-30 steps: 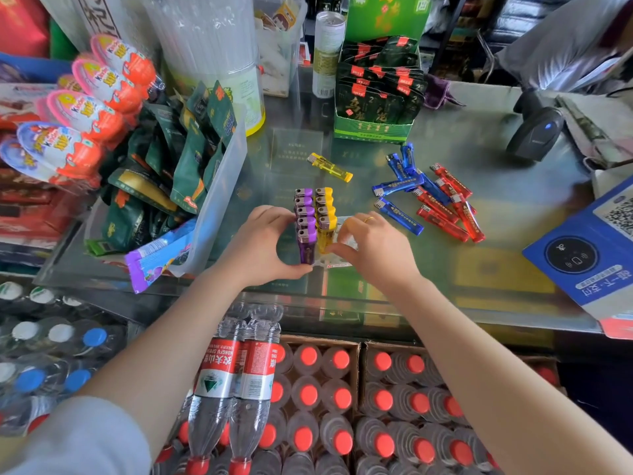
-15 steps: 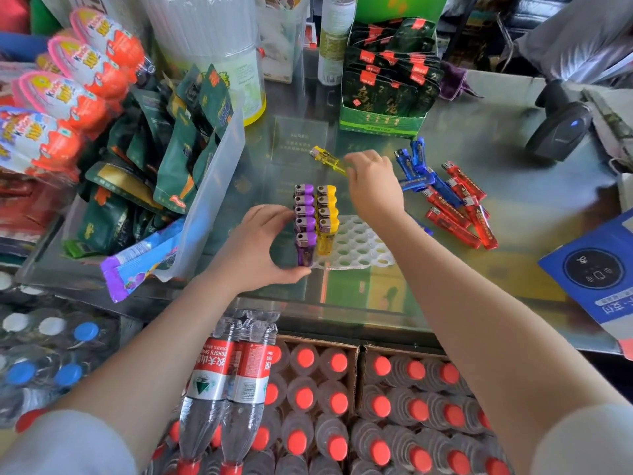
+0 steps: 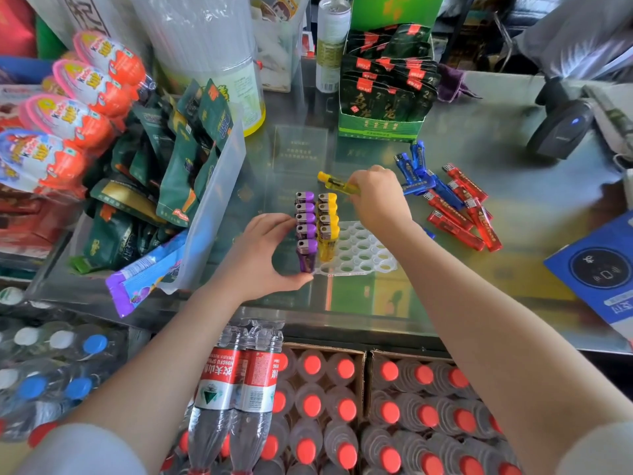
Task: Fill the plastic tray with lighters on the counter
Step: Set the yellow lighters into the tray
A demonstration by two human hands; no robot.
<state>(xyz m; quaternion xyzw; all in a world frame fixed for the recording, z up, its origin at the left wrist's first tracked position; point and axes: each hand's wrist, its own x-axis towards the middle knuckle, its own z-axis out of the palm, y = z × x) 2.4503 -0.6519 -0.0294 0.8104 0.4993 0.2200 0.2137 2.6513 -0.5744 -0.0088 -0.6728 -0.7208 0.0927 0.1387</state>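
— Yellow, see-through plastic: that is the loose lighter point(image 3: 337, 183) my right hand point(image 3: 378, 197) has closed its fingertips around. It lies nearly flat just above the tabletop point(image 3: 507, 214), long axis running left to right, metal head pointing left and a little away from me, tail end hidden inside my fingers.

— And the tray?

— The white tray point(image 3: 363, 250) sits on the tabletop just in front of that hand, toward me. Its left side holds two rows standing upright, heads up: a row of purple lighters point(image 3: 306, 231) and, touching it on the right, a row of yellow lighters point(image 3: 327, 226). The holes to the right of them are open.

— What is your left hand doing?

— My left hand point(image 3: 265, 257) curls around the tray's near-left corner, thumb tip at the tray's front edge under the nearest purple one, fingers against the purple row's left side. It steadies rather than lifts; I cannot tell how firmly.

— The rest of the stock?

— To the right of my right hand, blue lighters point(image 3: 419, 176) and red lighters point(image 3: 462, 209) lie flat in a loose pile, mostly slanting down to the right.
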